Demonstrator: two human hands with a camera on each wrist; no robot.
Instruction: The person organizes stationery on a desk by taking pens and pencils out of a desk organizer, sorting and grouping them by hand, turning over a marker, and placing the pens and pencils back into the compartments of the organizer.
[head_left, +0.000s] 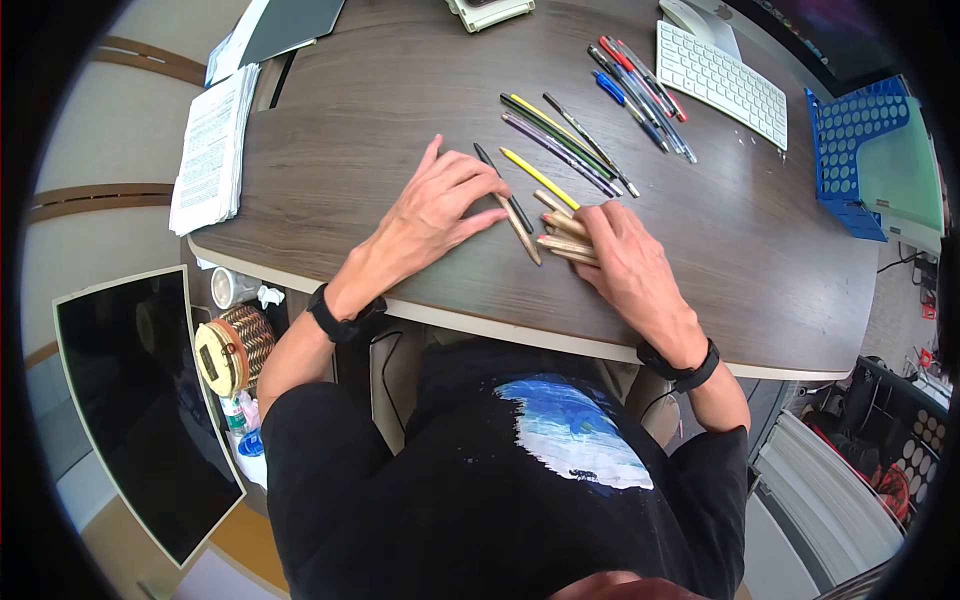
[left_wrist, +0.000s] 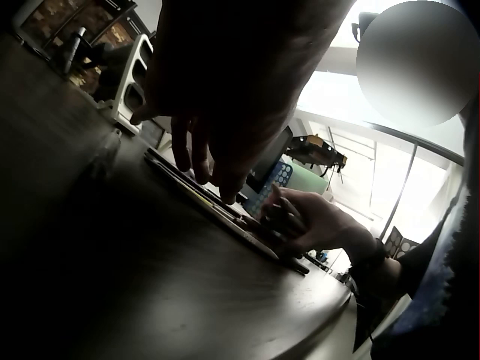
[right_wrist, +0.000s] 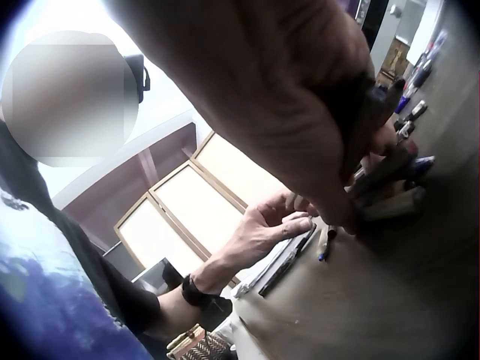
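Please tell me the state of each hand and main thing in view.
Left hand, at one end of a tan wooden pencil
Right hand, gripping tan wooden pencils
Slim yellow pencil, lying flat
White paper stack, piled
Pale-framed flat monitor, screen dark
White rectangular keyboard, lying flat

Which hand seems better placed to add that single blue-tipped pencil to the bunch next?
Probably the left hand: its fingertips are at the far end of the blue-tipped pencil, while the right hand is occupied holding the bunch of wood-coloured pencils.

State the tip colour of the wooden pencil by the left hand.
Blue tip, clearest in right wrist view.
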